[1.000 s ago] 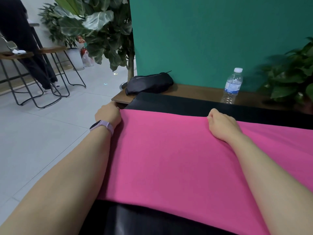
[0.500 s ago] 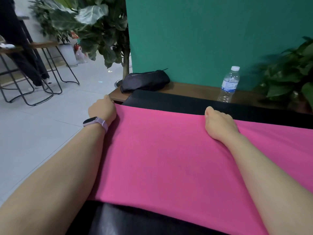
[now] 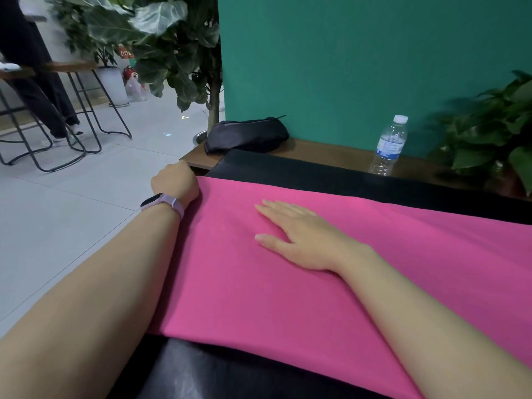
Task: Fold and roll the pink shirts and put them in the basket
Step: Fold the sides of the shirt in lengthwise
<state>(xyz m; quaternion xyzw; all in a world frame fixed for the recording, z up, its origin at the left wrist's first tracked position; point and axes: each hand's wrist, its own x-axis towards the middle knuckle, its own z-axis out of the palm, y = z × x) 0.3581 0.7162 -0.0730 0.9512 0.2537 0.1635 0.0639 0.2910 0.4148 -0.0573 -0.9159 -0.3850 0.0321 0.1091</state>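
The pink shirt [image 3: 288, 269] lies spread across the black counter [image 3: 316, 171]. The left hand [image 3: 175, 182] has its grip curled on the far-left corner; the right hand [image 3: 299, 234] presses flat, fingers straight. Uneven smoothing could skew the fold.

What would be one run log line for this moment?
left hand: grips shirt corner | right hand: flat on shirt | basket: not visible
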